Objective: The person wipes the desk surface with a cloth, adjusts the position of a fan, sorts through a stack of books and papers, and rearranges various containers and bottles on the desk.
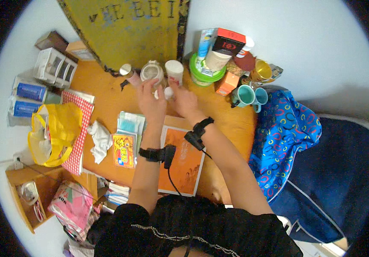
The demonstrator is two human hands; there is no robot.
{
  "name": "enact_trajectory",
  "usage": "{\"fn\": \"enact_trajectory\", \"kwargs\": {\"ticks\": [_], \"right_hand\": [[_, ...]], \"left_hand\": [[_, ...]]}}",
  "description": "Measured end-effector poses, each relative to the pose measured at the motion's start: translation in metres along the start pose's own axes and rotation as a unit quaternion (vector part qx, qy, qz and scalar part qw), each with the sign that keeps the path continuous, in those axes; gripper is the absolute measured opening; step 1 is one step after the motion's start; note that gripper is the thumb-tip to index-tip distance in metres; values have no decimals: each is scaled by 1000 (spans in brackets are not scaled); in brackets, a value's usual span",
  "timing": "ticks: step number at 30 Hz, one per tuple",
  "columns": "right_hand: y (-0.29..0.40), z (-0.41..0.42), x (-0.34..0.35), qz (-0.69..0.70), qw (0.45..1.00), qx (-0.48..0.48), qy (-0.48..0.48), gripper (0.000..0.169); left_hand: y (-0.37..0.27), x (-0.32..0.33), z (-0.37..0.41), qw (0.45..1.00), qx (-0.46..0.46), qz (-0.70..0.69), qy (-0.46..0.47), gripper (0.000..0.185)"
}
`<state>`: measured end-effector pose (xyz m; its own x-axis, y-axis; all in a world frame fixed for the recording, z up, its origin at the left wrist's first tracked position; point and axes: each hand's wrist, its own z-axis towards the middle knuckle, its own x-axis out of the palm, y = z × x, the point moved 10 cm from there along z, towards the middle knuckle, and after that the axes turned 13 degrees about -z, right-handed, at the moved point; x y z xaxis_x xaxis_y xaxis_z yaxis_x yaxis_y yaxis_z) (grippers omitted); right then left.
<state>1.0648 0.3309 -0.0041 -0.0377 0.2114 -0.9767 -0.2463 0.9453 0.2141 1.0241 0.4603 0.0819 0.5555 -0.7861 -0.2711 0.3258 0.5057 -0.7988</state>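
Note:
My left hand (151, 98) reaches over the wooden table, its fingers close to the front of a clear lidded jar (151, 73). My right hand (186, 100) is beside it, gripping a small white container (169, 93) between the two thumbs. Whether my left fingers also hold part of that container is unclear. A white tub (174, 69) stands just beyond my right fingertips. Left of the jar, a pinkish bottle with a metallic cap (129, 74) leans toward my left hand. Black bands with small devices are strapped around both wrists.
A green-lidded tub (205, 77) carries boxes and a tube at the back right, near turquoise mugs (244, 95). An orange printed sheet (182, 160) lies beneath my forearms. Left are packets (124, 150), crumpled tissue (101, 141) and a yellow bag (57, 131). A blue patterned cloth (284, 138) borders the right edge.

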Motion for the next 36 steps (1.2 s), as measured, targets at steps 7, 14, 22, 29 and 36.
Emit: {"fn": "enact_trajectory", "kwargs": {"ticks": [7,14,22,29,36], "right_hand": [[-14,-2,9,89,996,-5,19,48],[-2,-2,10,63,998,-6,10,53],[-9,0,13,110,994,-18,-13,46],[-35,-40,-78,213,977,14,-28,44],[-75,-69,-148,292,953,36,-76,45]], "left_hand": [[-5,3,-8,999,-29,-32,10,20],[14,8,-25,999,-38,-16,28,29],[37,31,-39,982,-125,22,137,53],[-2,36,-33,971,-63,-98,211,71],[-26,87,-61,884,-150,-288,336,77]]}}
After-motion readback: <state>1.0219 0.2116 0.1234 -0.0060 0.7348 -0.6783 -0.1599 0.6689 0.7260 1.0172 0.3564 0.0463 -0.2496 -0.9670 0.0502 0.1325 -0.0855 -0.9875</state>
